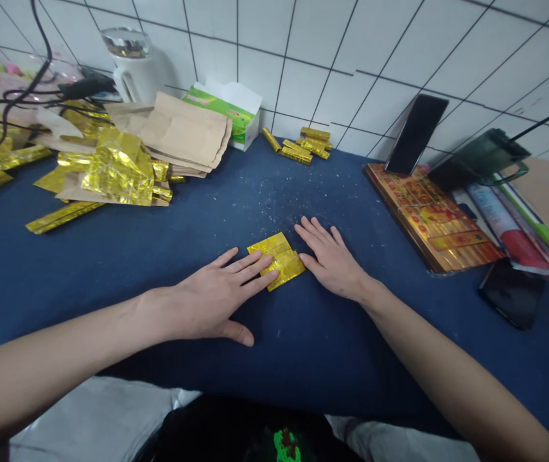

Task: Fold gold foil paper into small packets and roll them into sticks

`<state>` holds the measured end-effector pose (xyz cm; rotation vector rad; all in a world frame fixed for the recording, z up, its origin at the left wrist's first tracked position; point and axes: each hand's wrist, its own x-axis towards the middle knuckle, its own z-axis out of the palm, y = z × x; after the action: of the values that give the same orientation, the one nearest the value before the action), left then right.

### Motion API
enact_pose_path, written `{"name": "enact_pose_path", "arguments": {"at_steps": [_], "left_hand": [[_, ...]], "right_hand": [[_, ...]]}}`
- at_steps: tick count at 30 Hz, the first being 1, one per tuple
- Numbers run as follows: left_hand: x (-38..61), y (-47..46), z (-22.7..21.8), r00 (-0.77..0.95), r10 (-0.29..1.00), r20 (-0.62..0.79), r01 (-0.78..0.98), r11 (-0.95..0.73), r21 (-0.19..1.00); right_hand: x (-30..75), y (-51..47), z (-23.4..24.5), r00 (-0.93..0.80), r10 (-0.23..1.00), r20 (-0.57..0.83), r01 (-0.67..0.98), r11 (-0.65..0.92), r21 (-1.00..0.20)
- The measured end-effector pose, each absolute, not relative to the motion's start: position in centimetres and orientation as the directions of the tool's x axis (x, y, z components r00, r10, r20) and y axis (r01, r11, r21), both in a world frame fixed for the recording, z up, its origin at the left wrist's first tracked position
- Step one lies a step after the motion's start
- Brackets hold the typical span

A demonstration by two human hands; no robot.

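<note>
In the head view, the person's left hand [216, 292] lies spread, partly over a folded gold paper [286, 262] near the frame's centre, grasping nothing. The right hand [334, 263], unclenched, rests at the paper's right edge; gold rolls [313, 144] lie at upper centre.

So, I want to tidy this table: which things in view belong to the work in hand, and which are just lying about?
Likely part of the work:
gold sheet partly under the left hand, beside the right hand
loose gold sheets
small gold pieces near the wall

Probably just lying about:
white mug
leaning phone
green jug
black cable
</note>
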<state>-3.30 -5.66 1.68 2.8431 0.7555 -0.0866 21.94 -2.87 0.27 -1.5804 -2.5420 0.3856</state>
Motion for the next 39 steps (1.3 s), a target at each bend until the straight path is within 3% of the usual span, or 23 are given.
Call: {"name": "enact_pose_path", "arguments": {"at_steps": [4,6,11,19,26,29,32,35,39], "left_hand": [[-3.3,-5.5,1.8,0.871,0.479,-0.111,0.492,-0.850,0.189],[-3.2,-5.6,1.8,0.871,0.480,-0.104,0.491,-0.849,0.194],[-3.2,-5.6,1.9,0.859,0.503,-0.090,0.511,-0.836,0.202],[-3.6,-5.2,2.7,0.873,0.475,-0.111,0.487,-0.836,0.253],[-2.1,-6.3,2.4,0.862,0.504,-0.061,0.506,-0.845,0.175],[-1.4,-6.6,2.4,0.856,0.515,-0.047,0.517,-0.846,0.128],[-1.1,-6.7,2.5,0.854,0.518,-0.034,0.519,-0.850,0.086],[-0.9,-6.8,2.6,0.859,0.511,-0.007,0.511,-0.859,0.038],[-0.1,-7.2,2.5,0.858,0.514,0.002,0.514,-0.858,-0.015]], "right_hand": [[21.4,-3.4,0.8,-0.436,0.898,0.060,0.826,0.425,-0.371],[21.1,-3.6,0.9,-0.484,0.870,0.091,0.804,0.483,-0.346],[20.3,-3.7,0.7,-0.574,0.819,-0.014,0.801,0.558,-0.217],[20.5,-3.6,0.6,-0.571,0.821,-0.027,0.802,0.550,-0.231],[21.3,-2.9,0.6,-0.380,0.895,0.233,0.891,0.422,-0.165],[21.2,-3.4,1.0,-0.400,0.852,0.338,0.869,0.470,-0.155],[20.7,-4.6,1.4,-0.522,0.749,0.410,0.769,0.620,-0.155],[20.1,-5.6,1.6,-0.698,0.646,0.310,0.635,0.758,-0.150],[20.1,-5.8,1.4,-0.761,0.644,0.076,0.626,0.760,-0.175]]}}
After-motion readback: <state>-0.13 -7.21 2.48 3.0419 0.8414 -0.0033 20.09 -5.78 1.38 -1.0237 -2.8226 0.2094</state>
